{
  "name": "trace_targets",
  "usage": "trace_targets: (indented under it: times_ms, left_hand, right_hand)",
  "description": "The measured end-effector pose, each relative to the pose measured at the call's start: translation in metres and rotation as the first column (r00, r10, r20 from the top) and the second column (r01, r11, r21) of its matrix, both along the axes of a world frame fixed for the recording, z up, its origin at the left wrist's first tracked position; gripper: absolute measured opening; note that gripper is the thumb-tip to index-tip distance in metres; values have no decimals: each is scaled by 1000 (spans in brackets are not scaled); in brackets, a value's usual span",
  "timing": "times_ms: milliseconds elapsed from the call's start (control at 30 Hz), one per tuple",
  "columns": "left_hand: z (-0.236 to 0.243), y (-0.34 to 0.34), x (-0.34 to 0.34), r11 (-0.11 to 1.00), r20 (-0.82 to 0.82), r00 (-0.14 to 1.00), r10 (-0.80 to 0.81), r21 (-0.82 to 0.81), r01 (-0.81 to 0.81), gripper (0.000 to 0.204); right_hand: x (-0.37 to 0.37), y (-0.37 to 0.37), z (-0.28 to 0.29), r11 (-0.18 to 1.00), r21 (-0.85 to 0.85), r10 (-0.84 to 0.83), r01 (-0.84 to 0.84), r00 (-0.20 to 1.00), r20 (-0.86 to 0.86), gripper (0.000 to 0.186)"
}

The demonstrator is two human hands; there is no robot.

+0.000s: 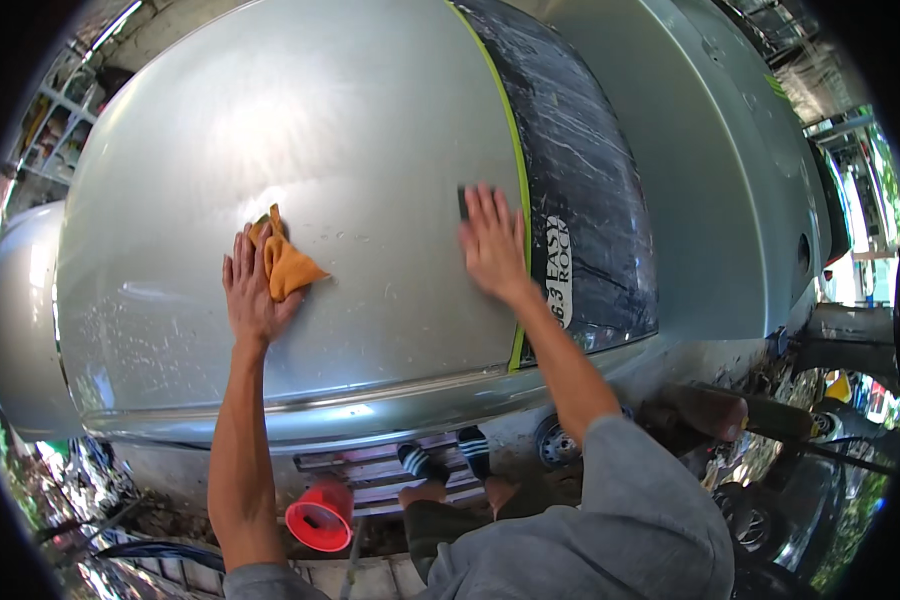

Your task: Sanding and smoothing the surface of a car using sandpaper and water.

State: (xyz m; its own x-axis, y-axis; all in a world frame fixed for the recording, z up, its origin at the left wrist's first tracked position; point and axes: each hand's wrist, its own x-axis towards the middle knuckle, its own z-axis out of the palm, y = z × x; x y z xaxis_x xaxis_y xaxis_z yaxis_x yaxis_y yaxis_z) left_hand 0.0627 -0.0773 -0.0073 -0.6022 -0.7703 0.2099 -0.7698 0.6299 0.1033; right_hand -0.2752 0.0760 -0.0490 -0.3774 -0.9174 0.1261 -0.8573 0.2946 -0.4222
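My left hand lies fingers-forward on a bunched orange cloth, holding it against a silver car panel. My right hand rests farther right, its fingers over a small dark pad pressed on the same panel, just left of a line of green tape. Beyond the tape is a dark, streaked glass section bearing a white lettered sticker. The panel shows specks and small marks.
A red bucket stands below the car's edge beside my feet on a slatted platform. A wheel lies right of my feet. Other silver bodywork flanks the panel, and dark clutter fills the lower right.
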Motion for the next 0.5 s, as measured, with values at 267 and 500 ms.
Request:
trace_targets:
  times_ms: [267,500]
  left_hand:
    - [2,-3,1,1000,15,1000,5,-6,-5,94]
    - [1,-2,0,1000,0,1000,-5,3,5,97]
  right_hand:
    - [-1,8,-16,996,-19,-89,89,996,-27,60]
    - [-10,15,-19,998,-10,-65,65,998,16,60]
